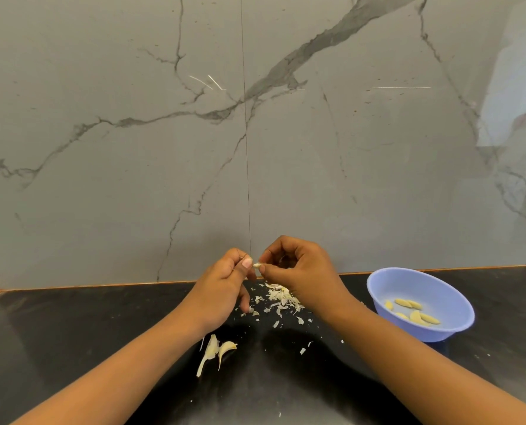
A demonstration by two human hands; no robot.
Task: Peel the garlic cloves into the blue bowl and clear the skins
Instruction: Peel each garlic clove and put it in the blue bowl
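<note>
The right hand (301, 271) has its fingers curled in, and its thumb and forefinger pinch a small garlic clove (257, 265) held up above the tabletop (71, 332). The left hand (224, 289) meets it from the other side. Its fingers are also curled, and its thumb tip presses against the clove's free end, so both hands grip the one clove between them.

Directly below the hands lies a loose heap of white skins (281, 297), with smaller flakes scattered around it on the dark surface. Nearer the person, beside the left forearm, two unpeeled cloves (218, 348) lie touching each other. To the right, well apart from the heap, stands the blue bowl (424, 331) holding about six peeled yellow cloves (415, 317). A grey veined marble wall (133, 148) rises behind the tabletop.
</note>
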